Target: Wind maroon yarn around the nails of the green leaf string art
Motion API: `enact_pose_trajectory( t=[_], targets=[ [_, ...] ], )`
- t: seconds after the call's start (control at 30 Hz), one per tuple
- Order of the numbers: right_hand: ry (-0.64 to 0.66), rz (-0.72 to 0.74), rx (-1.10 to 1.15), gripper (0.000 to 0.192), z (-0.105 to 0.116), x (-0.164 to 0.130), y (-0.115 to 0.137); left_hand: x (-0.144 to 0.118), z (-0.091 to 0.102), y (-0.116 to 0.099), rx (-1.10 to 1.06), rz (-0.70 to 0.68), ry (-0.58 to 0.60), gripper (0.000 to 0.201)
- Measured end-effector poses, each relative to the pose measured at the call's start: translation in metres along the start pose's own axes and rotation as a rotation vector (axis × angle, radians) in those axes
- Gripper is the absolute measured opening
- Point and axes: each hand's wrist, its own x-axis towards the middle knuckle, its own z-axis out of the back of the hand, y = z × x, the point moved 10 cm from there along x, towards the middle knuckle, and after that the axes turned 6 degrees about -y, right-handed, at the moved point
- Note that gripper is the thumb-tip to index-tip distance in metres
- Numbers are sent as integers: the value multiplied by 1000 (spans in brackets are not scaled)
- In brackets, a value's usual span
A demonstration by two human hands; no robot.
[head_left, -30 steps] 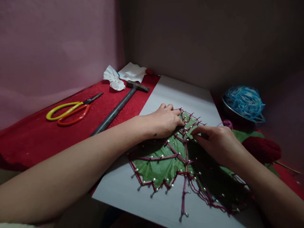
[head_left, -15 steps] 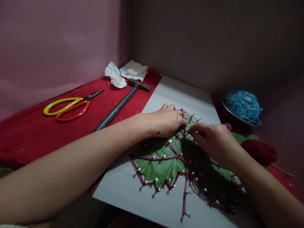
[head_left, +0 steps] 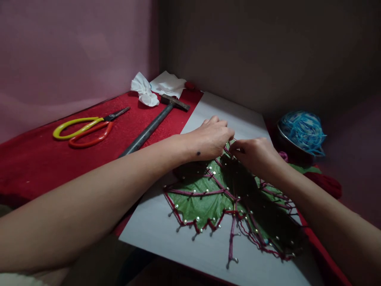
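A flat green leaf (head_left: pixel 202 204) with a jagged edge lies pinned on a smooth white board (head_left: pixel 205 254) by small shiny round-headed nails, and dark red yarn (head_left: pixel 230 242) runs taut from nail to nail along its outline and veins. Both hands meet at the leaf's far tip. The left hand (head_left: pixel 210 139) arches knuckles up, fingers curled down onto the tip. The right hand (head_left: pixel 254 155) sits just beside it, fingertips drawn together, seemingly pinching the yarn, though the grip itself is hidden. Beyond the left forearm, on rough red cloth (head_left: pixel 35 167), lie a long dark metal hammer (head_left: pixel 154 123) and yellow-and-orange-handled scissors (head_left: pixel 86 129). Past the right hand sits a fuzzy blue yarn ball (head_left: pixel 302 129).
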Motion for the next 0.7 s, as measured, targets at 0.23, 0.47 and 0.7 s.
enact_pose_trajectory(
  t=[0.23, 0.47, 0.7],
  targets=[
    [-233, -45, 202, 17, 19, -27, -17, 0, 1, -8, 12, -49, -26, 38],
    [-251, 245, 103, 26, 14, -54, 2, -2, -5, -17, -87, -135, 21, 39],
    [-246, 280, 44, 27, 12, -55, 5, -4, -18, -21, -88, -141, 111, 49]
  ],
)
